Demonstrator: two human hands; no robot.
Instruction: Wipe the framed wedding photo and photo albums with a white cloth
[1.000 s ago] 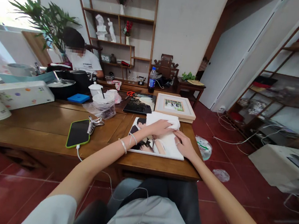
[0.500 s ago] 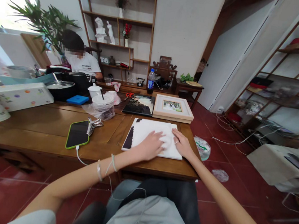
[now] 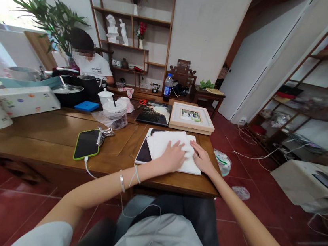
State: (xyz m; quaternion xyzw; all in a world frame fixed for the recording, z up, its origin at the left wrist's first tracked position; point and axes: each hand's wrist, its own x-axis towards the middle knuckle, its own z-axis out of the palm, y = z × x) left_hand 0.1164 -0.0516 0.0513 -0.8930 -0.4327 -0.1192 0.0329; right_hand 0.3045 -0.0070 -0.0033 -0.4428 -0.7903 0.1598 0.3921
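A white cloth (image 3: pixel 160 141) with a scalloped edge lies bunched over a flat, white-edged panel (image 3: pixel 143 152). Dark surface shows on the panel's left side, while the cloth hides most of the rest. My left hand (image 3: pixel 173 157) presses down on the cloth with its fingers spread. At the panel's right edge rests my right hand (image 3: pixel 203 159), fingers stretched out and touching the cloth's border. Just behind the panel are a dark picture panel (image 3: pixel 154 114) and a light wooden picture frame (image 3: pixel 193 117).
A phone (image 3: pixel 87 144) on a charging cable, a lidded cup in a plastic bag (image 3: pixel 114 113), a blue box (image 3: pixel 86 106) and orange scissors (image 3: pixel 143 103) are on the table. A dark drink bottle (image 3: pixel 167 87) stands behind. A person (image 3: pixel 95 64) sits at the far left.
My left hand has slid to the right, dragging the cloth and bunching it. More of the panel's dark left side now shows. My right hand stays at the panel's right edge.
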